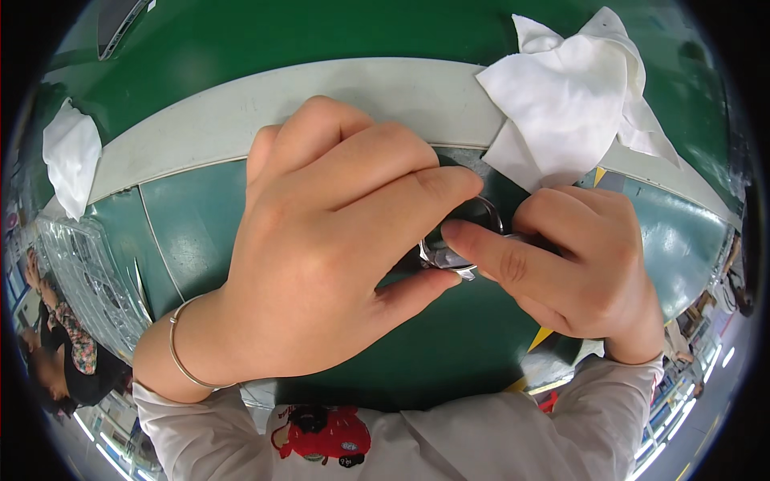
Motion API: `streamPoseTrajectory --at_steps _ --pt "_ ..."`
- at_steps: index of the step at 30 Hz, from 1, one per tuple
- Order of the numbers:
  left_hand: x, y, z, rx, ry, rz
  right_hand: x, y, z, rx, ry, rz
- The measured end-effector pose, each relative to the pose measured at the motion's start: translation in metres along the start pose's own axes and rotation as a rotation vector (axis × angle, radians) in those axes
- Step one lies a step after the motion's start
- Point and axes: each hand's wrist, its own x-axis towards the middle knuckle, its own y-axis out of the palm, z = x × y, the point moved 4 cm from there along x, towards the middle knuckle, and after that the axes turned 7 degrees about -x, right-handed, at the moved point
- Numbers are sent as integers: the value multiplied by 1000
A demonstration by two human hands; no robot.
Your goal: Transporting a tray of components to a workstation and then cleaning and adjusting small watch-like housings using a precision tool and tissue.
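At the left edge, a co-worker (76,345) is partly seen, bent by the lens. Just inside that, a small white cloth (72,156) is laid toward the far side, with a clear plastic tray (92,272) set nearer, beside which a thin, pointed metal tool (139,280) is seen on the desk (200,208). Farther off, a dark flat device (120,28) is cut by the upper edge. A slim bangle (176,343) is worn on the left wrist. Left of centre, the left hand (321,224) is held over the desk, its thumb and forefinger closed around a shiny metal piece (451,258) from the near and far sides. The piece is placed in the narrow space between the two hands, to the right of the left palm and to the left of the right hand (573,264). By the right hand it is pinched, with the thumb laid across it and the forefinger curled behind; neither hand can be called nearer, since it is touched by both. Its visible flat part is run roughly left to right, and a rounded loop is raised on the far side; the full long axis is hidden by fingers. Beyond the right hand, a larger crumpled white cloth (569,96) is spread across a pale grey strip (361,80).
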Motion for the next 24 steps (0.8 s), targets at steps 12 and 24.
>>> streamPoseTrajectory --at_steps 12,24 --pt "-3 -1 -1 -11 -6 1 0 -1 3 -6 34 26" --pt "-3 -2 -3 -12 -2 1 -1 -2 4 5 40 36"
